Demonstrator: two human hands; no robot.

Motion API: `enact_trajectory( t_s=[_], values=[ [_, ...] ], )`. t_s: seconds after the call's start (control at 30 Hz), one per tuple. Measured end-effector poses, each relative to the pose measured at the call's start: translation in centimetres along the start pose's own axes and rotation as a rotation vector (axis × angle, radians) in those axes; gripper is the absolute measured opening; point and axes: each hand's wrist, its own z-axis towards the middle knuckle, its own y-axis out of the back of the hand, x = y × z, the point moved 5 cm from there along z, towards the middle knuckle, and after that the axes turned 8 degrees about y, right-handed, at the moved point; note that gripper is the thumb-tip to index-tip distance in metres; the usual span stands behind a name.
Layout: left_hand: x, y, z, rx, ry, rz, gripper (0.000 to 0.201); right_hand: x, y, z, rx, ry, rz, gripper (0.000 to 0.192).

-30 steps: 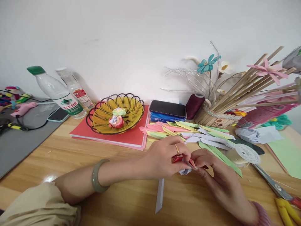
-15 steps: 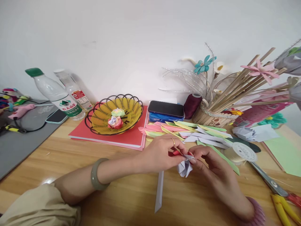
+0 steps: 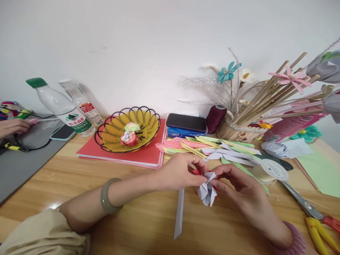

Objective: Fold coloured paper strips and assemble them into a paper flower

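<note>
Between my two hands is a folded paper flower (image 3: 207,194), white in front with red paper showing behind it. My left hand (image 3: 183,171) pinches its upper left side between thumb and fingers. At its right edge, the thumb and index finger of my right hand (image 3: 240,187) grip the paper; the other fingers curl inward. A narrow white folded paper strip (image 3: 179,216) lies on the table below my left hand. Just beyond my fingers is a heap of folded paper strips (image 3: 199,146) in pink, yellow, green and white.
A yellow woven basket (image 3: 111,136) with paper balls rests on red paper sheets (image 3: 87,152). To the right are a thread spool (image 3: 272,170), scissors (image 3: 302,202) and yellow-handled pliers (image 3: 316,235). Bottles (image 3: 65,109) stand left; another person's hand (image 3: 16,126) is at the far left.
The paper flower has turned in my fingers, so more of its white folds and some red below now show. At the far left, another person's hand has come over the pink object.
</note>
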Motion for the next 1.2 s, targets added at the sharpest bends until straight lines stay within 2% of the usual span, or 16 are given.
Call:
enact_trajectory(
  t_s=[0.2, 0.4, 0.77, 0.87, 1.03, 1.2],
  values=[
    [0.7, 0.6, 0.5, -0.007, 0.014, 0.051, 0.011, 0.5, -0.1, 0.3, 0.034, -0.053, -0.014, 0.019],
    [0.6, 0.4, 0.3, -0.053, 0.015, 0.086, 0.007, 0.2, -0.6, 0.3, 0.083, -0.155, 0.112, 0.022],
    [0.5, -0.2, -0.4, -0.114, -0.045, 0.146, 0.003, 0.3, -0.3, 0.4, 0.067, -0.124, 0.042, 0.020],
    [0.2, -0.2, -0.6, -0.182, -0.139, 0.239, 0.003, 0.6, -0.2, 0.4, 0.044, -0.061, -0.045, 0.016],
    [-1.2, -0.6, -1.5, -0.300, -0.392, 0.444, 0.010, 1.4, -0.2, 0.2, -0.012, 0.115, -0.227, 0.010],
    [-1.3, -1.3, -2.0, -0.318, -0.551, 0.637, 0.012, 2.3, -0.2, -0.3, -0.020, 0.311, -0.405, 0.006]
  ],
)
